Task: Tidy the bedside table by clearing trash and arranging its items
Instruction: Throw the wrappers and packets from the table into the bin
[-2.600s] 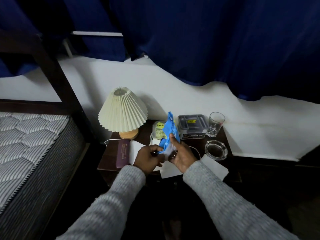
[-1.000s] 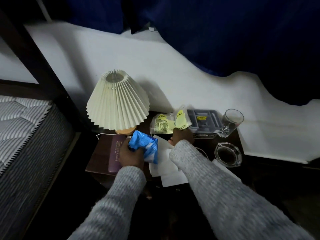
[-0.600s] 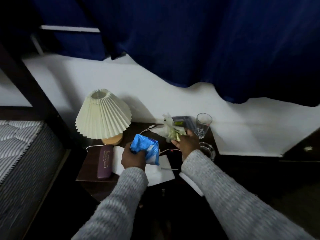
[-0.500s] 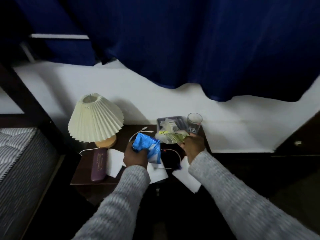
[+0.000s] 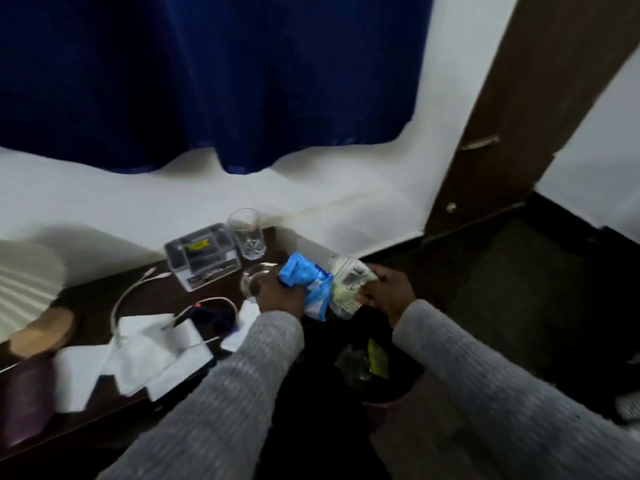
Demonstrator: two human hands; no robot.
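Left hand [image 5: 280, 296] grips a crumpled blue wrapper [image 5: 306, 282], fingers closed around its lower part. Right hand [image 5: 388, 289] holds a clear-and-yellow wrapper [image 5: 346, 289], fingers pinched on its right edge. The two wrappers touch each other, both held just past the right end of the table [image 5: 104, 299], above a dark bin [image 5: 374, 362] on the floor. Bin contents are blurred, probably a yellow scrap and clear plastic inside.

On the table: drinking glass [image 5: 246, 233] upright at the back right corner, clear organizer box [image 5: 202, 256] just left of it. A glass ashtray [image 5: 254, 280] is partly hidden behind the left hand. White cable [image 5: 130, 292] curves across the middle; a dark device with a small red light [image 5: 207, 315] lies near white tissues [image 5: 138, 355] spread along the front edge. Lamp [image 5: 31, 289] with pleated shade and wooden base at far left, a dark purple case [image 5: 24, 407] in front of it. Blue curtain [image 5: 207, 81] hangs above against the white wall. Both sleeves grey knit.
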